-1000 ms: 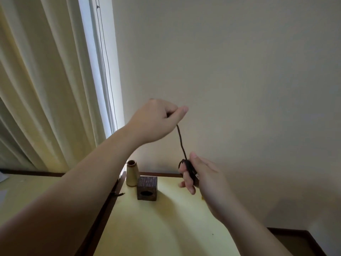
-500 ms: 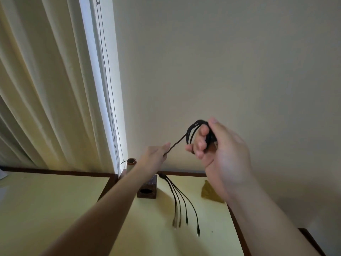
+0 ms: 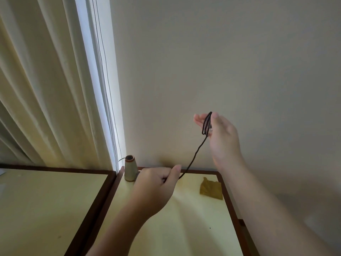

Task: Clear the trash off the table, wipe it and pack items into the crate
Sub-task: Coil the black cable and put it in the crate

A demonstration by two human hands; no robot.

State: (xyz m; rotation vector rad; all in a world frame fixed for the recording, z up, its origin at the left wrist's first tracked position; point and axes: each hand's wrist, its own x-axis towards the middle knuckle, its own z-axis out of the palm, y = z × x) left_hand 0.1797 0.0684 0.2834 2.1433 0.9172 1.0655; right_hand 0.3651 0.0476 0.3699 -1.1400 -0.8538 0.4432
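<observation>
A thin black cable runs taut between my two hands above the yellow table. My right hand is raised in front of the wall, with several loops of the cable wound round its fingers and held under the thumb. My left hand is lower, just above the table's back edge, and pinches the cable between thumb and curled fingers. The cable's loose end is hidden behind my left hand.
A beige cone-shaped thread spool stands at the table's back left corner. A crumpled yellow-brown paper scrap lies near the back right edge. A second yellow table adjoins on the left, under cream curtains.
My right hand has risen and turned, taking another loop of cable. My left hand has dropped toward the table and now hides the brown block and the cable's dangling ends.
</observation>
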